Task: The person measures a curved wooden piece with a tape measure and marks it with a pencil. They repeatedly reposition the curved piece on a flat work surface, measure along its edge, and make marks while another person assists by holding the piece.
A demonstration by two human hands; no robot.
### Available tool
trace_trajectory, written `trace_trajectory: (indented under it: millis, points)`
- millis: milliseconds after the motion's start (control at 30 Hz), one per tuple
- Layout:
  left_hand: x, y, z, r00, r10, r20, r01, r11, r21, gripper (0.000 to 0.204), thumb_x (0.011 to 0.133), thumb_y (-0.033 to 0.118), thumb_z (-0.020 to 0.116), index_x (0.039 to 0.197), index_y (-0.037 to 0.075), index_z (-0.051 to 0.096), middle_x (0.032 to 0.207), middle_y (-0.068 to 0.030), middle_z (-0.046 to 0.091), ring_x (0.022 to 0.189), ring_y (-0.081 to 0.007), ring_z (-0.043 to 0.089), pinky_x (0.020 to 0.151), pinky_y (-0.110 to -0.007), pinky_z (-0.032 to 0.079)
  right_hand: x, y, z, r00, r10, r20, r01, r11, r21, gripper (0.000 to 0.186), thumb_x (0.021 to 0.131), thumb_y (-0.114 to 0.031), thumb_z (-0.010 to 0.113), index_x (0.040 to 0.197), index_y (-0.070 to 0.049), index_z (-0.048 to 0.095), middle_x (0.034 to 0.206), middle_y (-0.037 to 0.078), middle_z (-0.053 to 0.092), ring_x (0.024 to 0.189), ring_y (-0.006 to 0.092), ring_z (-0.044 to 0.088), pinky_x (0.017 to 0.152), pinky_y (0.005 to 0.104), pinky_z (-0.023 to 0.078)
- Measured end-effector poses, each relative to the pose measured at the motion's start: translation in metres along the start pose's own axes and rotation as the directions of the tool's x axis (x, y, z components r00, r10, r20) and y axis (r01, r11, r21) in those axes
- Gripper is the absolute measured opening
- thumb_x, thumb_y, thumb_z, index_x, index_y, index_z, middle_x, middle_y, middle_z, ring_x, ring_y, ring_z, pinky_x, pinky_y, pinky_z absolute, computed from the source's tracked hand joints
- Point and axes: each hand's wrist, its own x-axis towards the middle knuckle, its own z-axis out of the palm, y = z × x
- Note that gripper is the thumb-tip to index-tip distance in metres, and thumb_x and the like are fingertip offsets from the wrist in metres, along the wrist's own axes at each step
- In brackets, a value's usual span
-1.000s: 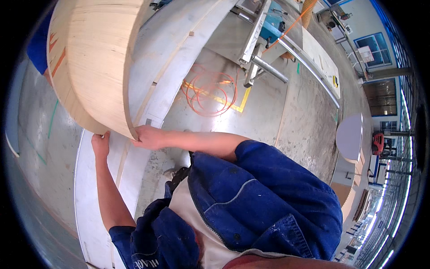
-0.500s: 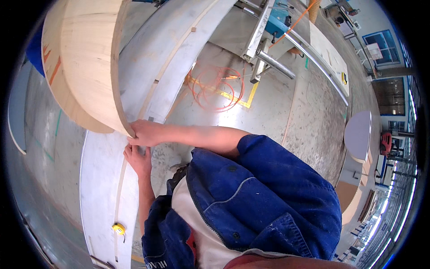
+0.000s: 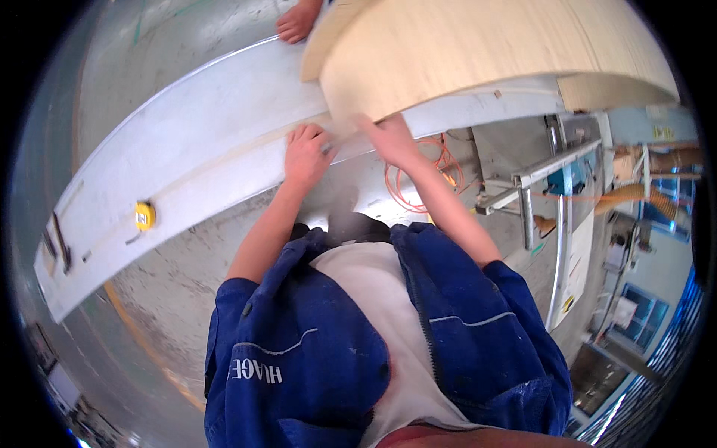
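A large curved plywood piece [image 3: 485,45] lies over a long pale curved board [image 3: 202,119] with a light strip along it. My right hand [image 3: 385,138] grips the plywood's near edge, slightly blurred by motion. My left hand [image 3: 306,153] is on the board just left of it, fingers curled round a small grey thing that I cannot make out. A yellow tape measure [image 3: 145,216] and dark metal tools [image 3: 63,246] lie on the board's left part.
Another person's hand [image 3: 297,22] rests beside the plywood at the far side. An orange hose coil [image 3: 397,187] lies on the concrete floor [image 3: 187,299] beyond the board. A metal machine frame [image 3: 530,179] with rails and a yellow flexible duct [image 3: 635,196] stands on the right.
The view has swung round, bringing the board crosswise. My left hand has left the plywood edge for the board, fingers curled. My right hand stays on the plywood edge.
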Motion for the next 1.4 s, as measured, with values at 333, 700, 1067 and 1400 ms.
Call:
trace_trajectory:
  millis: [333,700,1067,1400]
  points:
    - [-0.005,0.0,-0.004,0.998,-0.051,0.042,0.053,0.998,-0.045,0.027,0.077,0.023,0.084,0.101,0.012,0.077,0.1,-0.0047,0.066,0.106,-0.0262,0.059,0.093,-0.042,0.045,-0.007,0.004,0.001,0.965,0.262,0.036,-0.263,0.962,0.07,0.04,0.1,-0.021,0.065,0.127,0.008,0.061,0.117,0.015,0.069,0.109,0.024,0.068,0.095,0.0373,0.057]
    - [0.129,-0.11,-0.01,0.996,-0.075,0.053,0.078,0.995,-0.06,0.037,0.081,0.015,0.079,0.115,0.003,0.07,0.109,-0.0157,0.07,0.104,-0.0375,0.062,0.094,-0.044,0.051,-0.007,0.016,0.019,0.993,0.108,-0.053,-0.116,0.979,-0.17,0.049,0.093,-0.036,0.068,0.112,0.009,0.067,0.101,0.025,0.072,0.094,0.0296,0.069,0.087,0.0407,0.053]
    - [0.151,-0.132,0.015,0.985,-0.081,0.154,0.105,0.983,-0.151,0.03,0.085,0.027,0.078,0.091,0.0,0.068,0.091,-0.016,0.069,0.087,-0.0375,0.065,0.076,-0.047,0.051,-0.004,0.07,0.057,0.999,-0.025,-0.047,0.004,0.914,-0.406,0.038,0.089,-0.031,0.067,0.114,-0.002,0.07,0.112,0.025,0.07,0.105,0.0457,0.064,0.094,0.0493,0.052]
    - [0.152,-0.107,-0.006,0.946,-0.218,0.241,0.246,0.965,-0.092,0.032,0.084,0.028,0.075,0.1,0.001,0.072,0.093,-0.0198,0.07,0.09,-0.0361,0.066,0.083,-0.046,0.052,-0.003,0.08,0.06,0.998,-0.05,-0.049,0.024,0.899,-0.438,0.037,0.09,-0.031,0.066,0.112,-0.001,0.071,0.11,0.022,0.072,0.107,0.0428,0.065,0.096,0.0488,0.051]
